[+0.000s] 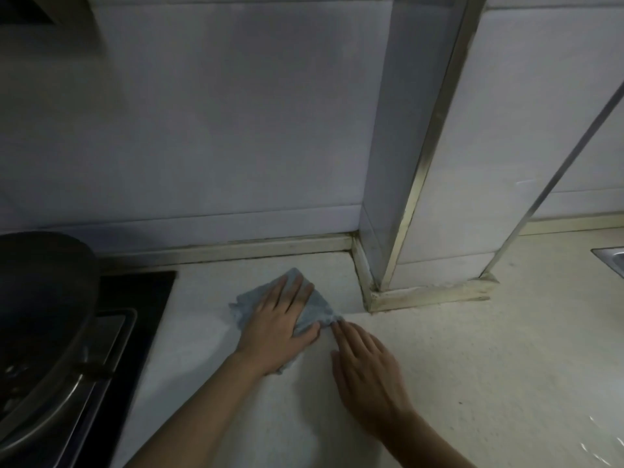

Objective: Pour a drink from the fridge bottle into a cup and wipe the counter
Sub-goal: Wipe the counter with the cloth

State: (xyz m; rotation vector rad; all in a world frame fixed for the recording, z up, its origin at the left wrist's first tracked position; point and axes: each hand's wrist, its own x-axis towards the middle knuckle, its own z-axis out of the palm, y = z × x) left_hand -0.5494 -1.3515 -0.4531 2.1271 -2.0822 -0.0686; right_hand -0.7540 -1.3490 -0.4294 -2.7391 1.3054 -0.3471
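Note:
A grey-blue cloth (315, 307) lies on the pale speckled counter (472, 366), near the back wall. My left hand (277, 327) presses flat on it with straight, spread fingers. My right hand (366, 366) lies flat on the counter just to the right, its fingertips touching the cloth's near right corner. No bottle or cup is in view.
A dark wok (40, 319) sits on a black gas hob (135, 298) at the left. A tiled column (439, 197) with metal trim juts out from the wall behind the cloth. A steel sink's corner (613, 258) shows at the far right.

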